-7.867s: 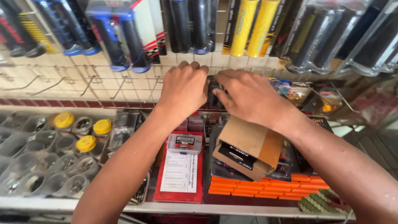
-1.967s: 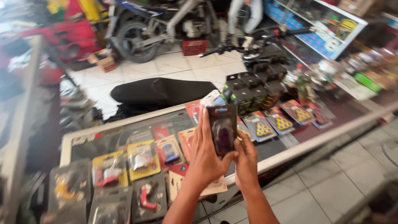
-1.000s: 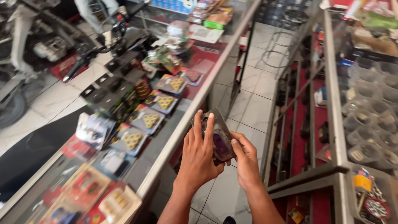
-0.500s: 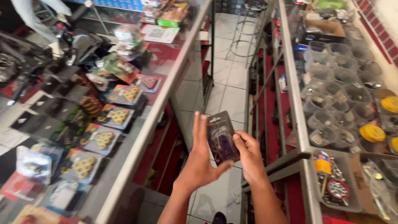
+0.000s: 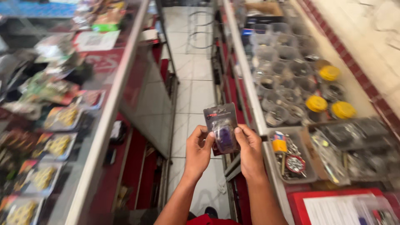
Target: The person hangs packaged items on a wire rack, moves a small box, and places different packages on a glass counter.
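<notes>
— Fingers point(image 5: 205, 135) of both hands are closed on a small blister pack point(image 5: 222, 127); the left hand point(image 5: 198, 151) pinches its left edge, the right hand point(image 5: 249, 146) its right.

— Where is it held?

— Upright over the tiled aisle floor point(image 5: 192, 89), between the glass tabletop point(image 5: 109, 109) at left and the shelf of clear plastic tubs point(image 5: 287, 68) at right.

— How will it handle?

— Light, stiff card under slick plastic, probably; edges give the surest hold. Its purple part is blurred.

Tiled aisle floor point(image 5: 193, 89) – glass counter point(image 5: 112, 108) beside it.
</notes>
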